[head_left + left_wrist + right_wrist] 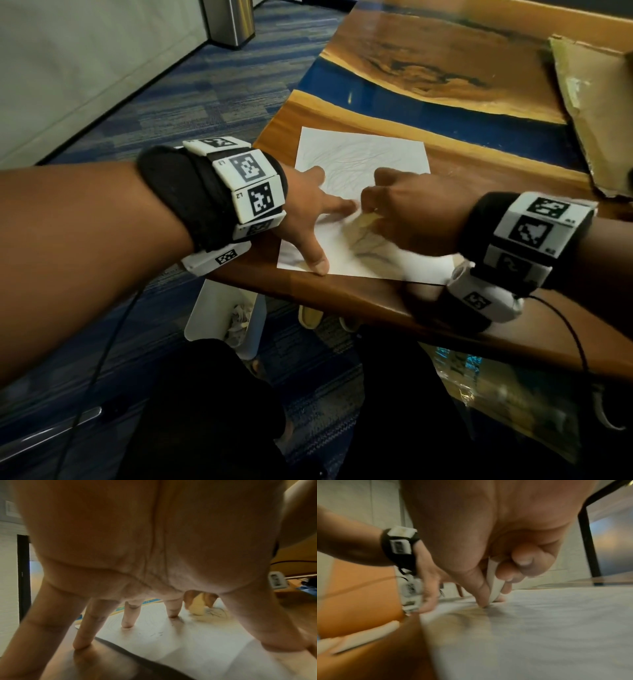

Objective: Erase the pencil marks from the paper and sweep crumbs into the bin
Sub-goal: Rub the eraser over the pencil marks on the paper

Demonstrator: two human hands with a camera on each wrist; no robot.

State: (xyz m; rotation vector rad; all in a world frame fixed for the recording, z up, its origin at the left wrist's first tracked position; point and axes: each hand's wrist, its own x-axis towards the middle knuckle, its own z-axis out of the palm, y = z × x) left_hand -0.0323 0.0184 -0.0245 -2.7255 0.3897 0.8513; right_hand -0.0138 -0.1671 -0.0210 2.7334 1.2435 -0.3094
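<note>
White paper, one sheet, lies flat on the wood-and-blue-resin tabletop, its near edge running just inside the tabletop's near edge and its left corner close to the tabletop's left end; long axis runs away from the person, slightly skewed to the right. Faint pencil marks cover the far half; a darker patch of scribble sits just beside the eraser in the left wrist view. Open wood lies beyond the sheet's far edge up to the blue band; a sheet of cardboard occupies the far right, well apart from the paper. Left hand, palm down, fingers straight and spread, fingertips pressing the sheet's left half; one fingertip lands on bare wood just off the left edge, and the thumb rests at the near edge. Grip released, flat pressure only. Right hand, knuckles up, wrist raised above the near right part of the sheet, fingers curled down; its grip pinches a pale yellowish eraser between thumb and fingers, the eraser held roughly upright with its lower end on the paper near the middle. Motion blur surrounds the eraser. White bin stands on the blue carpet below the tabletop's near left corner, holding crumpled white scraps. Metal bin stands by the far wall.
</note>
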